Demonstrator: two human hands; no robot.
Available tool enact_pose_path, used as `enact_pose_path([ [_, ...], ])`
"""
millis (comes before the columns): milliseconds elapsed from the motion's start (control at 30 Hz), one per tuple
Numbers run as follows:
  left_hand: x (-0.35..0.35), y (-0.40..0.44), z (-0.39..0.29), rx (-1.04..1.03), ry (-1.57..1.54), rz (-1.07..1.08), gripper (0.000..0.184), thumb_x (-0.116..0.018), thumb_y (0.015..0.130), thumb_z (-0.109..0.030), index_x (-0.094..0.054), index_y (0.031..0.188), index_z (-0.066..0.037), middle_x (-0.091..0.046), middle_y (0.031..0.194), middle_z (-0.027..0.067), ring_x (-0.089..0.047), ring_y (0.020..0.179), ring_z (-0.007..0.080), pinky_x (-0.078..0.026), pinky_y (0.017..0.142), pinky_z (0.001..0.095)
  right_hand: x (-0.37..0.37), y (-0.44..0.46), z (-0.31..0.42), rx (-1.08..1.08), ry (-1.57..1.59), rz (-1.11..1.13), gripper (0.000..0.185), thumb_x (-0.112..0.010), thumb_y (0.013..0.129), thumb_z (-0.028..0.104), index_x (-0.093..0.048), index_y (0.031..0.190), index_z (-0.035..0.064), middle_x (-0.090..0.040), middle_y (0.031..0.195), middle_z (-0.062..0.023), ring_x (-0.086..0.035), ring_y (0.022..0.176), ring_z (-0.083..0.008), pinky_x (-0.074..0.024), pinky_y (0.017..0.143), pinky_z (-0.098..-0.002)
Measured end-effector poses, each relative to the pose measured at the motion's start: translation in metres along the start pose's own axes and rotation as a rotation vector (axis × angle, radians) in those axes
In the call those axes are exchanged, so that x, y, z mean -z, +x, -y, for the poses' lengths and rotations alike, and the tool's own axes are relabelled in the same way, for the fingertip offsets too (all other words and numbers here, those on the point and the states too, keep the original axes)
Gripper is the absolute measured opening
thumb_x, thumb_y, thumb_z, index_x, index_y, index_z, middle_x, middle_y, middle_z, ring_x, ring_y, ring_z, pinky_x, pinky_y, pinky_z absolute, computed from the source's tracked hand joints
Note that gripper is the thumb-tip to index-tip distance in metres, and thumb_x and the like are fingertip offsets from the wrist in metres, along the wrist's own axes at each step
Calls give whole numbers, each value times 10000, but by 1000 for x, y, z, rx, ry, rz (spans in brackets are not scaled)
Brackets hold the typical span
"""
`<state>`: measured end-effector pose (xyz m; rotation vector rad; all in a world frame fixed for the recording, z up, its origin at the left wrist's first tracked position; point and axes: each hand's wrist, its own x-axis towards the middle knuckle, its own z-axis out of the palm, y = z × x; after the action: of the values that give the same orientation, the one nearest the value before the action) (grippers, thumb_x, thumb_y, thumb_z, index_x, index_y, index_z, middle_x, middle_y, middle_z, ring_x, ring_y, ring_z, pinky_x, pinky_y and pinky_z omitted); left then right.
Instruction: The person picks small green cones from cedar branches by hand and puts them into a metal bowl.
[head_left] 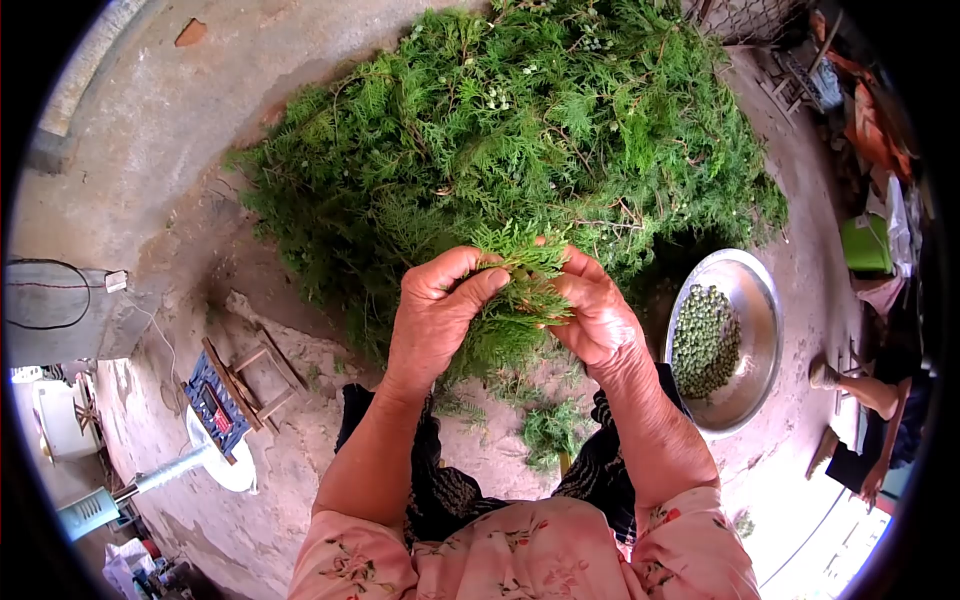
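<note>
On my feed, a branch heap (540,140) spreads ahead, presumably piled within reach. The metal basin (762,340) sits near its right edge — handy for the right hand (600,315). That and the left hand (440,312) pinch a leafy sprig (525,262) between them, likely steadying it — small green cones (704,340) lie in the basin.

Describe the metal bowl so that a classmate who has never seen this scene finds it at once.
Start at the big heap of green branches, then look rightward past the person's right hand. There sits the metal bowl, wide and round, holding small green balls. Its smooth silvery shine sets it apart from the leafy heap.
</note>
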<state>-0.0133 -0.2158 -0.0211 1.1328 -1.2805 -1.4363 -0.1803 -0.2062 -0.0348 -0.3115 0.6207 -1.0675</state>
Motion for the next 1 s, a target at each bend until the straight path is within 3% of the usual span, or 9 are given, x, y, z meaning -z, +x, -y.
enact_pose_path([
  [100,-1,1,5,-57,17,-17,118,-623,815,-87,-590,844,22,-518,674,-43,-405,627,23,-354,539,187,2,1,1,13,-70,154,274,-594,810,58,-541,1078,47,-605,956,-31,-572,783,-119,-451,598,-220],
  [300,-8,0,11,-157,201,-97,125,-614,823,-101,-570,861,10,-520,683,-20,-405,628,36,-372,544,206,0,4,-8,70,-161,-1,301,-648,768,45,-558,1055,44,-606,926,-25,-572,756,-101,-441,532,-210],
  [433,-11,-4,7,-18,160,-97,125,-610,820,-105,-563,865,2,-523,703,-28,-421,643,38,-376,556,200,3,2,-10,61,-74,8,281,-630,776,24,-557,1048,37,-616,891,-42,-584,693,-114,-456,501,-220],
  [600,-8,-4,3,252,-443,-110,132,-617,814,-125,-585,896,-27,-570,763,-42,-504,669,34,-409,597,191,4,3,-11,-24,109,113,259,-616,774,-1,-552,1024,23,-621,861,-69,-587,664,-133,-472,517,-235],
  [667,-8,-6,2,234,-541,-71,153,-624,809,-141,-589,915,-35,-594,795,-29,-536,710,34,-432,632,204,3,7,-11,36,142,-41,235,-607,776,-2,-551,1003,20,-618,842,-75,-577,631,-142,-452,511,-240],
  [767,-1,-7,11,-94,-533,-69,224,-640,786,-166,-579,963,-43,-608,868,1,-573,798,95,-457,695,230,24,12,1,64,39,-99,181,-577,787,13,-554,965,27,-572,735,-50,-535,594,-129,-389,485,-221],
  [867,14,-6,16,-98,-465,-150,259,-619,792,-170,-555,1009,-43,-599,937,17,-566,886,127,-458,736,240,58,7,21,199,-89,-310,169,-570,795,33,-551,962,11,-561,725,-55,-528,604,-134,-394,483,-221],
  [900,13,-1,3,-4,-741,-128,230,-573,815,-155,-533,1006,-32,-579,871,13,-544,864,119,-446,704,221,75,4,31,238,-69,-414,145,-576,796,32,-557,939,18,-555,713,-60,-525,597,-141,-403,483,-227],
  [1000,52,13,28,25,-852,-47,168,-524,843,-131,-522,965,-17,-536,761,2,-507,695,105,-435,607,214,150,-15,59,370,-40,-651,102,-602,790,37,-559,883,34,-551,691,-59,-531,596,-155,-422,478,-229],
])
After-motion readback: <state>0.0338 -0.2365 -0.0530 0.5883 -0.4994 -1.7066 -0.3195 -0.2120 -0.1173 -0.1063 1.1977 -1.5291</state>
